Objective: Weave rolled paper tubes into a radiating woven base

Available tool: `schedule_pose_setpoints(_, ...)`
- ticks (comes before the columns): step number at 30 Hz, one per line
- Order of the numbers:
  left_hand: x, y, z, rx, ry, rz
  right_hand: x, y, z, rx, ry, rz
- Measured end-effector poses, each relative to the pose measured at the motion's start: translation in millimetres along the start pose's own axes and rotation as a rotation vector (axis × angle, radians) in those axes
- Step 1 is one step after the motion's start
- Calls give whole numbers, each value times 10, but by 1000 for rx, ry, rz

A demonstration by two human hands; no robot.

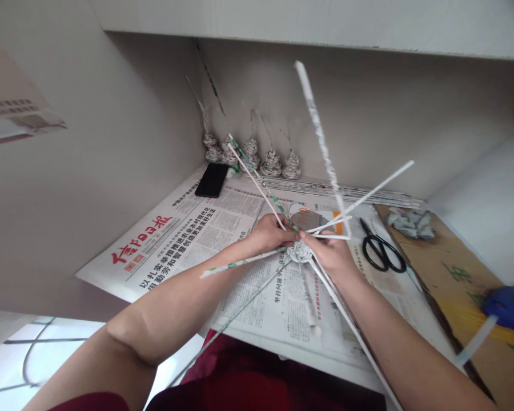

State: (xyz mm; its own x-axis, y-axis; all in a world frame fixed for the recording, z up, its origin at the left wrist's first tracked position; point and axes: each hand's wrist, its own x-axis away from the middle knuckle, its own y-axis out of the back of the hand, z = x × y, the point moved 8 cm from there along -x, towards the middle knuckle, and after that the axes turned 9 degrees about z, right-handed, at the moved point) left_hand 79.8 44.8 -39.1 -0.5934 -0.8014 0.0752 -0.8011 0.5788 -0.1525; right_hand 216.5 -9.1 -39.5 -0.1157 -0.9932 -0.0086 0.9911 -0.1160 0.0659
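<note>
A: Hands?
B: Both meet mid-frame over the newspaper (205,228). Left hand (270,233) curled shut, pinching paper rods just left of the woven hub (300,251). Right hand (332,256) closed too, fingertips on the hub's right edge.
A: Where's the hub?
B: Between the two hands, touching both, held just above the newspaper. Rolled paper rods (321,137) fan out from it: one steeply up, one to the upper right, one to the upper left, one left across the forearm, long ones down toward the lap.
A: The worktop?
B: Worktop (492,205) covered by newspaper with a red masthead. Black phone (212,180) at the far left corner. Five small woven cones (270,162) in a row against the back wall. A bundle of spare rods (351,191) lies flat in front of them.
A: Right side?
B: Black scissors (382,251) near the right hand, not touching. Cardboard (454,279) beyond, with crumpled grey scraps (411,222) on its far end. Something blue (509,308), blurred, at the frame edge; cannot tell what.
</note>
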Motion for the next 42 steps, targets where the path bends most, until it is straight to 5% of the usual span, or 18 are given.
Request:
schedule_pose_setpoints(14,4,-11,65,329,160,-123,-31,83,-98,-183,-84,-92)
schedule_pose_setpoints(21,16,-56,20,152,88,14,13,57,40,-21,-60,-53)
schedule_pose_setpoints(26,60,-13,-15,-61,52,-83,13,-16,71,47,-18,15)
schedule_pose_setpoints(33,47,-55,31,179,78,-104,26,-38,54,-116,-88,-18)
schedule_pose_setpoints(42,54,-36,23,90,88,-58,-10,-107,33,-128,-24,122)
